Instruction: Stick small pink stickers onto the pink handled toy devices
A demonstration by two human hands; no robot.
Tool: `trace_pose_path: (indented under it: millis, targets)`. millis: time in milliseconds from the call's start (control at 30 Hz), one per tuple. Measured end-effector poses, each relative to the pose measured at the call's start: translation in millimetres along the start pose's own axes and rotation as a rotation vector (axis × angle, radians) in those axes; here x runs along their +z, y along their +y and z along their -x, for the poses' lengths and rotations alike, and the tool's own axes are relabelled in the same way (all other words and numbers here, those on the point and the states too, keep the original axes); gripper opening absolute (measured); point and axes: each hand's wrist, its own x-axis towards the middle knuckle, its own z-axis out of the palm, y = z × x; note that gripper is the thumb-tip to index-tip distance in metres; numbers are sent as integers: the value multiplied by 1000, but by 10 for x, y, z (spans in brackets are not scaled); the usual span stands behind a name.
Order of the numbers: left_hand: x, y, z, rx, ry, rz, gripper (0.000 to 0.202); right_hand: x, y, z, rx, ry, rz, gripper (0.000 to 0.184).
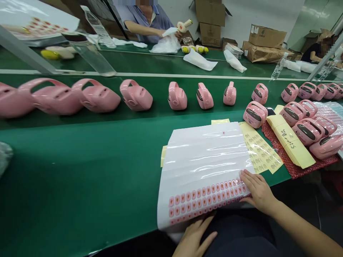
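Sticker sheet, one: lying on the green surface, near edge curving down. My right hand: holding the sheet's near right corner, fingers on top. My left hand: at the sheet's near edge, thumb spread wide. Yellow labels: right of the sheet. Pink shells, handled: in a row beyond the sheet.

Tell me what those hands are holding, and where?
A sticker sheet: the right hand holds its lower right edge; the left hand is at its bottom edge, grip unclear.
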Motion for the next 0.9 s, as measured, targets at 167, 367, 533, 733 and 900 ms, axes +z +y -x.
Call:
trace_pose_path:
  millis: [167,367,533,733,900]
  targets:
    - [-117,-48,-146,-14,-29,-148,29,-6,-19,-11,-4,-3,0,69]
    - [-491,211,-113,377,341,-236,29,16,-46,-5,-10,-2,27,57]
    - [-664,127,-456,337,361,-558,36,-3,-101,-1,40,-35,38,65]
    - [-623,82,-496,370,366,-623,31,-56,-306,-148,-52,-137,-8,101]
    - [-663,168,-488,360,453,-525,27,103,-409,-261,-197,17,-43,69]
